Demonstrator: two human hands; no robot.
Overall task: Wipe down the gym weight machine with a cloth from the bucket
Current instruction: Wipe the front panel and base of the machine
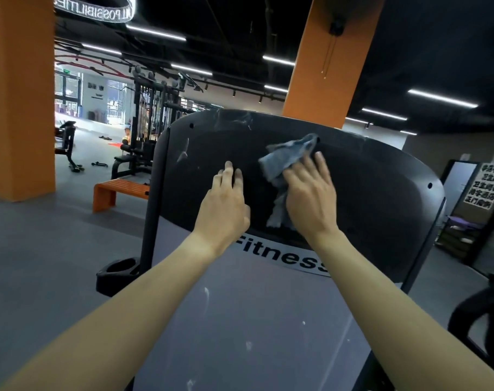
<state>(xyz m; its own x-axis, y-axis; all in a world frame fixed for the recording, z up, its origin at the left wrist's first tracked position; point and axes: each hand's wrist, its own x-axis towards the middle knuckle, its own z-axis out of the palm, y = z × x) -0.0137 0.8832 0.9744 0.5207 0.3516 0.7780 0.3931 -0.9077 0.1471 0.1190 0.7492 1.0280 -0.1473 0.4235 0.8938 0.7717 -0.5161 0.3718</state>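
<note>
The weight machine's dark curved shroud [367,179] fills the middle of the view, with a grey panel below it and a "Fitness" label. Dusty smears show along its upper edge. My right hand [310,193] presses a grey-blue cloth [289,156] flat against the dark panel, fingers straight over it; part of the cloth hangs below my palm. My left hand [224,204] rests on the panel just left of the cloth, fingers extended and touching the surface. No bucket is in view.
An orange pillar [17,94] stands at left and another [330,60] behind the machine. An orange bench [118,193] sits on the grey floor at left. A black cup holder [118,272] juts from the machine's frame. Other gym machines [152,122] stand farther back.
</note>
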